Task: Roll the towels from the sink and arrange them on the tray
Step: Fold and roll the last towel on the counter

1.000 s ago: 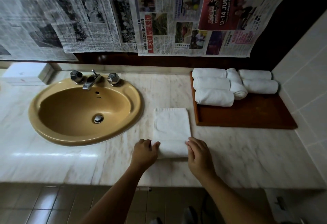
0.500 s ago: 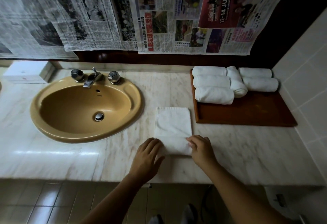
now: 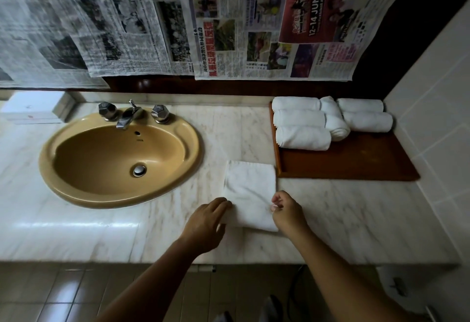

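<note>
On the marble table (image 3: 76, 227), the ochre sink (image 3: 119, 159) sits at 9 o'clock from the flat towel (image 3: 250, 189), which lies folded between sink and tray. The left hand (image 3: 206, 222) rests at the towel's 7 o'clock corner, fingers fairly straight and close together on the cloth. The right hand (image 3: 287, 212) is at its 4 o'clock edge, fingers curled and pinching that edge. At 2 o'clock from the towel, the wooden tray (image 3: 356, 161) carries white rolled towels (image 3: 302, 137) bunched along its far side.
</note>
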